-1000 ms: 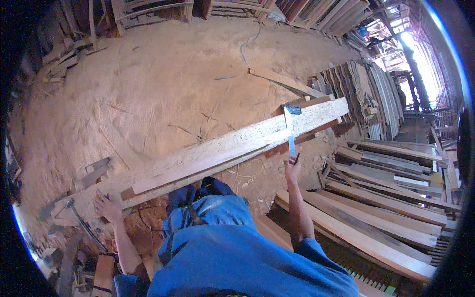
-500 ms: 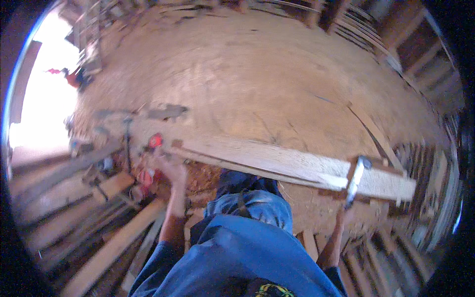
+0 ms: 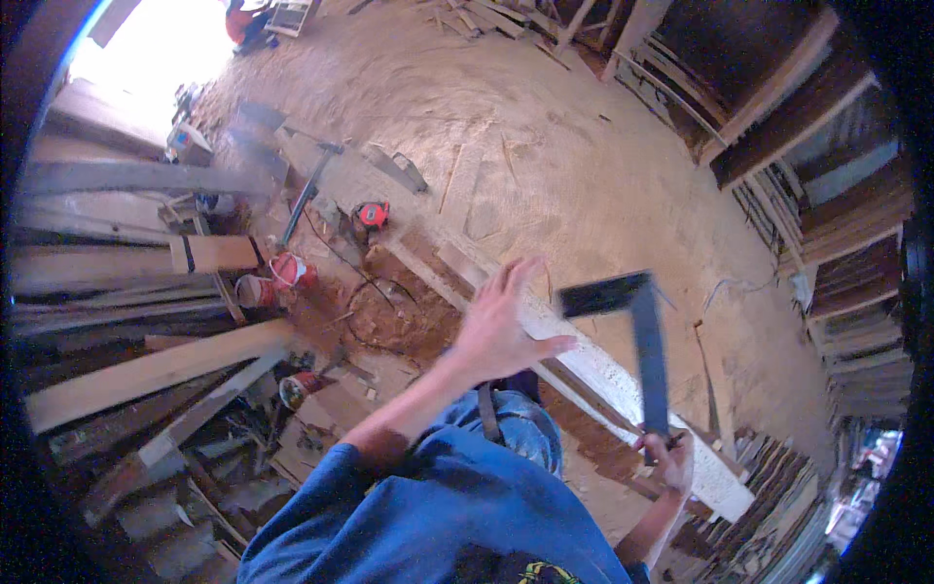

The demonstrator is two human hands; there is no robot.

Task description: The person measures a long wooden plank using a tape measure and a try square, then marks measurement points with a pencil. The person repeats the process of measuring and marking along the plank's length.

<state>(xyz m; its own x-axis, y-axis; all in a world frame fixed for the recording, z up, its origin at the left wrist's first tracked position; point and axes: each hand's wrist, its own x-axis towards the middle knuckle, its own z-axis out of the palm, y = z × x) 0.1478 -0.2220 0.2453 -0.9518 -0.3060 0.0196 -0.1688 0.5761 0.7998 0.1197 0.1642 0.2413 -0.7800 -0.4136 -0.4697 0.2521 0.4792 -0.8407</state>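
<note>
A long pale board point(image 3: 608, 382) runs slantwise in front of me, from upper left to lower right. My left hand point(image 3: 498, 326) is over its middle with fingers spread and thumb out, holding nothing; whether the palm touches the wood I cannot tell. My right hand point(image 3: 669, 462), close to the board's right end, grips one end of a dark L-shaped carpenter's square point(image 3: 646, 355). The square is raised, its short arm pointing left above the wood. Beyond the board's left end lies a red tape measure point(image 3: 371, 215).
A long-handled hammer point(image 3: 309, 193) rests at the left, past some small red-and-white buckets point(image 3: 290, 271). Timber point(image 3: 165, 375) is stacked on my left, with more planks point(image 3: 769, 506) at lower right. Sawdust covers the floor point(image 3: 574, 175). Another person point(image 3: 236, 24) is by the bright opening.
My right hand has lifted the square off the board's right end. My left hand has swung from near the tape measure to over the board's middle. The whole view has turned.
</note>
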